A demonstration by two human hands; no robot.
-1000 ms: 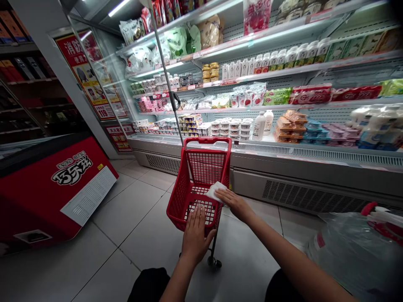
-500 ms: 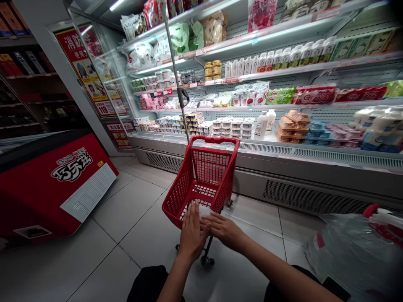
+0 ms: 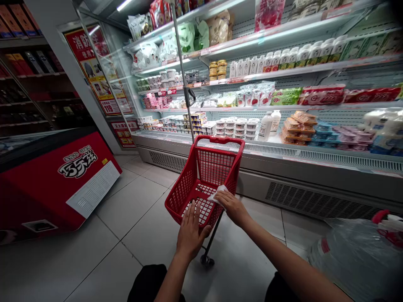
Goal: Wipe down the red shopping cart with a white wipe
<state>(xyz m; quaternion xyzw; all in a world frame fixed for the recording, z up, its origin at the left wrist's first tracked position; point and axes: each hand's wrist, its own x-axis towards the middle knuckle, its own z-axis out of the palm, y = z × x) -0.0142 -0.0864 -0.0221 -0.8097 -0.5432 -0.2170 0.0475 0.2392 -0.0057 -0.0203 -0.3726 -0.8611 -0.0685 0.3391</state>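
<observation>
A red plastic shopping cart [image 3: 216,160] with lattice walls stands in front of me, its basket bare inside. My left hand [image 3: 191,235] lies at the near rim of the basket, fingers stretched out and thumb apart, holding nothing. On the basket's right rim, my right hand [image 3: 232,206] presses a folded white cloth [image 3: 219,192], its fingers bent over it. Part of the cloth is hidden beneath those fingers; whether it is fabric or paper I cannot tell.
Behind the cart runs an open refrigerated display [image 3: 283,167] stocked with cups, bottles and bags. A red chest freezer [image 3: 56,184] stands left. At lower right sits a large clear bag or container [image 3: 352,256] with a red-and-white top. Tiled floor [image 3: 141,214] lies between.
My hands were together at the near rim. The right hand has moved away and up along the right rim with the white cloth; the left stays at the near rim.
</observation>
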